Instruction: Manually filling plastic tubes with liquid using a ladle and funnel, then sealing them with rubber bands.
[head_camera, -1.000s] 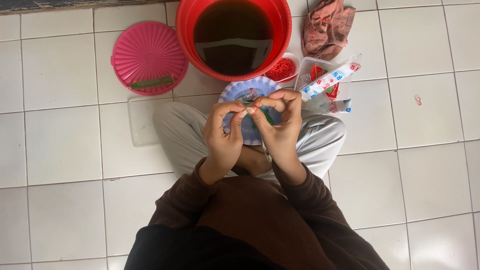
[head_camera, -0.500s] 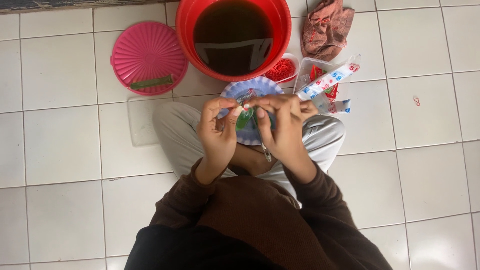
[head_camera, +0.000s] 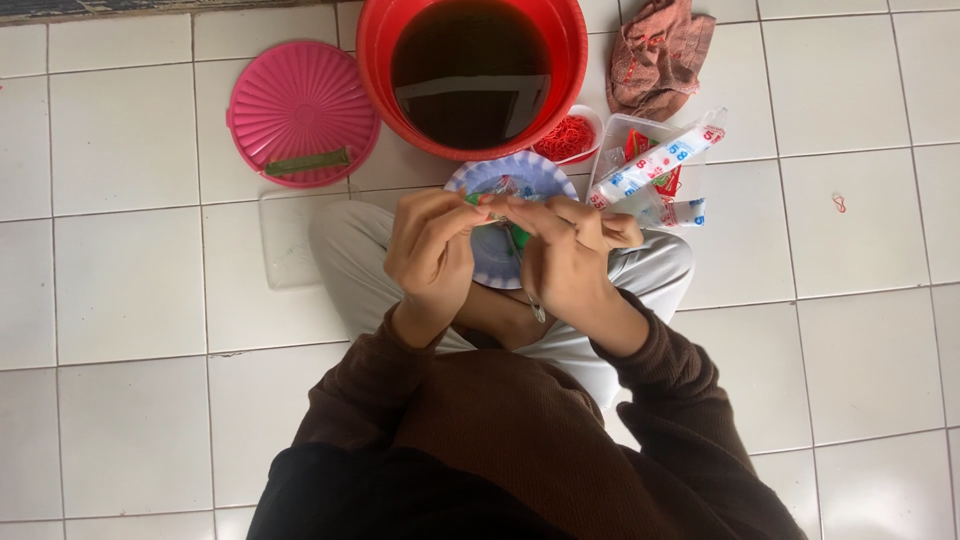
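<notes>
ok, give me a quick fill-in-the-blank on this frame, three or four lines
1. Both hands, left hand and right hand, pinch one small ____ item between their fingertips.
2. The red bucket holds a dark ____.
3. The pink lid lies on the tiled ____.
4. The crumpled cloth lies to the ____ of the bucket.

Missing words: wrapped; liquid; floor; right

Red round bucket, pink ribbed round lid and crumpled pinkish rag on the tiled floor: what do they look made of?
Red round bucket: probably moulded plastic, from its smooth, evenly coloured, slightly glossy rim.
Pink ribbed round lid: likely plastic too, with fine moulded ribs fanning from the centre and side tabs.
Crumpled pinkish rag: woven cloth, matte, soft folds.
Tiled floor: glazed white ceramic, by its sheen and grout lines.
</notes>
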